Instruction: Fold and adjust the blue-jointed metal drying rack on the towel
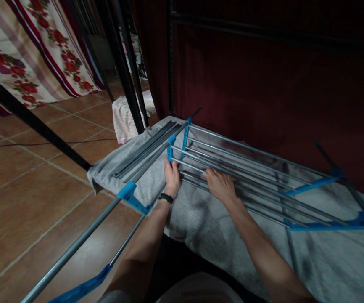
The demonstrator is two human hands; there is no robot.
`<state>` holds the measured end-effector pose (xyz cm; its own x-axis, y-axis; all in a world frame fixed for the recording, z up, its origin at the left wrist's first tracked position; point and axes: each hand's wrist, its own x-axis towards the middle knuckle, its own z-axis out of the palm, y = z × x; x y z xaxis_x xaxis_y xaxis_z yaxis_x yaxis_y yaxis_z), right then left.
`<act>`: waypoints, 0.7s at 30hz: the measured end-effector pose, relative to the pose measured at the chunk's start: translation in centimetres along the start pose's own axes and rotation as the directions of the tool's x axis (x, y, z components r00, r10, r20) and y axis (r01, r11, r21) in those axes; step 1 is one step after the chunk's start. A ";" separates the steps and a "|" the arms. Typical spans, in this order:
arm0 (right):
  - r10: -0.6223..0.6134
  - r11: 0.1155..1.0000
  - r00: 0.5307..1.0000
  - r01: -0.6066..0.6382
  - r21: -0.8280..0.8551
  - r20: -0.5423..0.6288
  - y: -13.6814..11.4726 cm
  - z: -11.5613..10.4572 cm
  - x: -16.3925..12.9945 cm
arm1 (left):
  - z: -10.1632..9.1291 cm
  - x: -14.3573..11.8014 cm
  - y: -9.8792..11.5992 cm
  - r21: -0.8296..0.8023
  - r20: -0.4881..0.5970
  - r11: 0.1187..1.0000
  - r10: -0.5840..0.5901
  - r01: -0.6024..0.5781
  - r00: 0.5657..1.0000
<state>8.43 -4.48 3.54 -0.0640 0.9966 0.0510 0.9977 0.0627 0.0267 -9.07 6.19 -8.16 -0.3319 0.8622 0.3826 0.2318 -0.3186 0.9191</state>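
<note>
A folding drying rack (251, 168) of grey metal rods and blue plastic joints lies flat on a grey blanket (201, 223) on the floor. My left hand (171, 176), with a black band on its wrist, grips a rod end right below a blue joint (170, 148). My right hand (220, 184) rests palm down on several parallel rods, fingers spread toward the left. A bundle of loose grey rods (144, 152) lies on the blanket to the left of the blue joint.
A long grey tube with blue connectors (84, 235) runs diagonally over the brown tiled floor (21, 189) at lower left. Black frame poles (123, 63) stand behind, next to a dark red curtain (264, 84), a floral cloth (33, 46) and a folded striped towel (123, 118).
</note>
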 end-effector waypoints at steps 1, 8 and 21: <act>-0.003 1.000 1.000 0.003 0.009 0.007 0.0 -0.1 0.0 | 0.1 0.0 -0.1 0.007 -0.008 1.000 -0.001 0.001 1.000; -0.009 0.999 0.999 0.007 0.054 0.047 0.1 -0.7 0.1 | 0.5 0.2 -0.5 0.020 -0.049 0.999 -0.027 0.028 0.998; -0.013 0.995 0.999 0.016 0.103 -0.036 0.2 0.0 -0.1 | 0.4 0.3 -0.7 0.069 -0.031 0.998 0.006 -0.004 1.000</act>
<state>8.66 -4.61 3.51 -0.0776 0.9932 0.0869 0.9936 0.0842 -0.0757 -8.95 6.89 -8.72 -0.3587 0.8477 0.3909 0.2957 -0.2940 0.9089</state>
